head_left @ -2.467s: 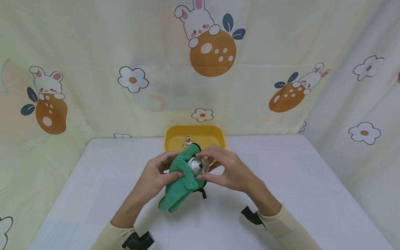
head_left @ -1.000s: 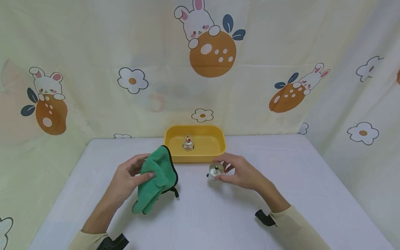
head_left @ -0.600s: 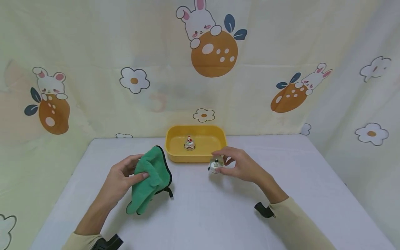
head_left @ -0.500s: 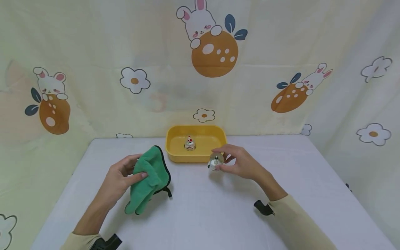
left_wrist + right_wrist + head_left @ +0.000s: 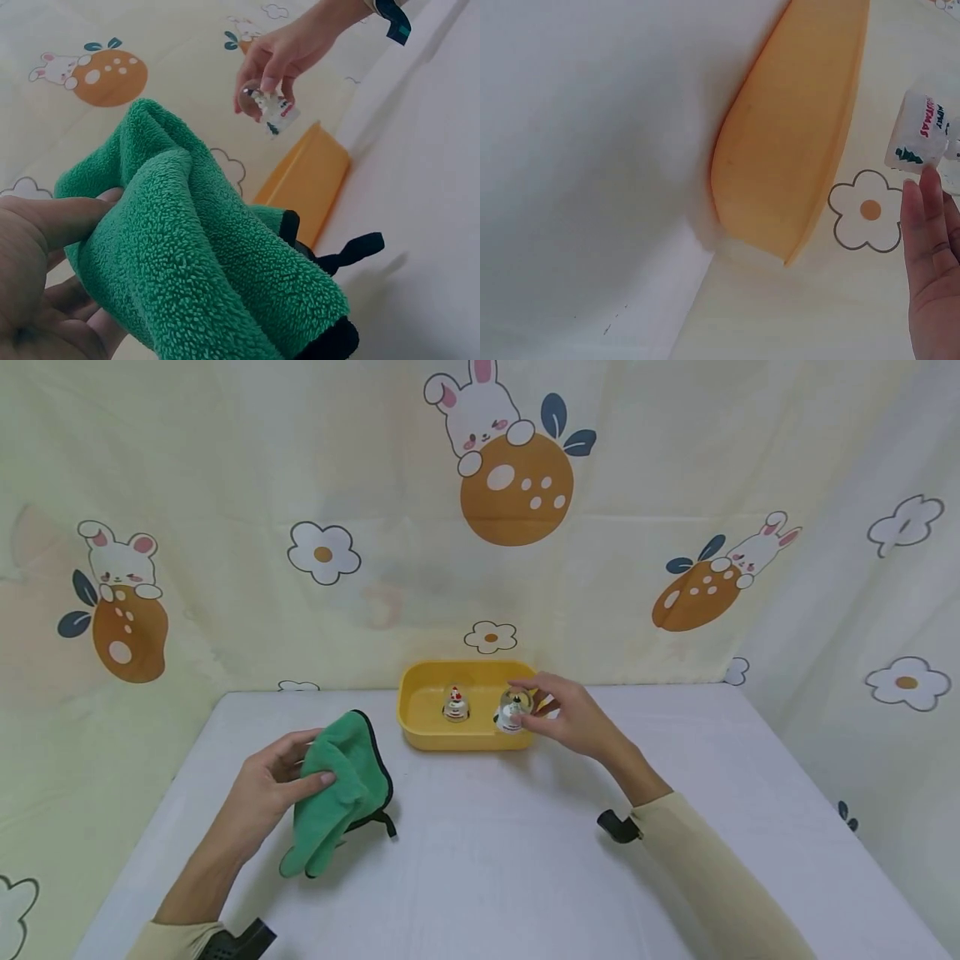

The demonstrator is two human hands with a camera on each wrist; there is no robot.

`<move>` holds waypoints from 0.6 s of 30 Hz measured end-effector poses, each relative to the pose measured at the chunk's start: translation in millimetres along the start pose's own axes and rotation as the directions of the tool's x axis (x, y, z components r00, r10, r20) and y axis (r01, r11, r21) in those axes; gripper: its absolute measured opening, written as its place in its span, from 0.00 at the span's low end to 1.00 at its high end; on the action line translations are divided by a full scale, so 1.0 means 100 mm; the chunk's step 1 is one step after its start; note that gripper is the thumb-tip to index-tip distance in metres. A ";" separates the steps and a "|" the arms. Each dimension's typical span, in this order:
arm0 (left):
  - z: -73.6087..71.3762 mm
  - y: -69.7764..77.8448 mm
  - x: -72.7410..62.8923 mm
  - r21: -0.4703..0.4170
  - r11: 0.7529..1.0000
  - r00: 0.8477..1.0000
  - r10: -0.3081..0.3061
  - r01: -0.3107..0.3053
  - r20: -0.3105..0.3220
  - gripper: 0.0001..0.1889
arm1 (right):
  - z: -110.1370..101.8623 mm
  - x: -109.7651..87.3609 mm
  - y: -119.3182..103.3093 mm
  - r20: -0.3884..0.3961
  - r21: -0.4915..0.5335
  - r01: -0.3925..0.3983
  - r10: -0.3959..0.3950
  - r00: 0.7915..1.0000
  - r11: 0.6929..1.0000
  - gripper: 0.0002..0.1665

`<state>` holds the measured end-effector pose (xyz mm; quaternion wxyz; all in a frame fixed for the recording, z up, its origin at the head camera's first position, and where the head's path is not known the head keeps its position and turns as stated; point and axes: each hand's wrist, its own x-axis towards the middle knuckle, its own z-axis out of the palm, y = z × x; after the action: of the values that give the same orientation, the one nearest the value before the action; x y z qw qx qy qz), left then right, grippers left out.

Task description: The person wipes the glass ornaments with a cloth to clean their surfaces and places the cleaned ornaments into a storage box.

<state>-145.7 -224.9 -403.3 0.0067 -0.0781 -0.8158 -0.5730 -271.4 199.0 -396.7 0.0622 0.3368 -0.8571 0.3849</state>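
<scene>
A small snow globe (image 5: 508, 717) with a clear dome and a white base is pinched in my right hand (image 5: 566, 714), at the right end of the yellow tray (image 5: 420, 739). In the left wrist view this snow globe (image 5: 271, 112) is above the tray's rim, and the right wrist view shows "Christmas" lettering on its base (image 5: 922, 131). My left hand (image 5: 266, 785) grips a folded green cloth (image 5: 341, 785) with black edging and a black loop, over the table's left part. Another snow globe (image 5: 455, 703), with a red and white figure, stands inside the tray.
The tray sits at the back of a white-covered table (image 5: 480, 860), close to a curtain (image 5: 390, 585) printed with rabbits and flowers. A black wrist camera (image 5: 618, 827) sits at the right sleeve, another (image 5: 238, 941) at the left.
My right hand has taken the snow globe from the green cloth, moved right, then lifted it up and back over the tray. My left hand has drawn left with the cloth.
</scene>
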 end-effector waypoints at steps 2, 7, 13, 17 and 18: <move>-0.03 -0.01 -0.01 -0.001 1.000 1.000 -0.003 0.003 0.004 0.30 | -0.01 0.06 0.03 0.016 0.010 -0.010 0.010 1.000 1.000 0.29; -0.10 -0.02 -0.02 -0.011 0.999 0.999 -0.034 0.035 0.025 0.30 | -0.01 0.21 0.17 0.081 0.012 -0.100 0.099 0.992 0.995 0.29; -0.19 -0.02 -0.05 0.001 0.996 0.996 -0.084 0.084 0.043 0.31 | 0.03 0.41 0.33 0.163 -0.025 -0.223 0.224 0.961 0.975 0.31; -0.23 -0.02 -0.06 0.009 0.994 0.993 -0.107 0.107 0.058 0.31 | 0.07 0.53 0.42 0.202 -0.035 -0.253 0.255 0.946 0.967 0.31; -0.24 -0.02 -0.06 0.009 0.994 0.992 -0.112 0.111 0.065 0.31 | 0.07 0.55 0.44 0.208 -0.039 -0.259 0.261 0.943 0.965 0.31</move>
<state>-141.9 -249.2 -397.8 -0.0518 -0.0512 -0.8201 -0.5675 -339.7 185.6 -409.0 -0.0789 0.2595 -0.8978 0.3471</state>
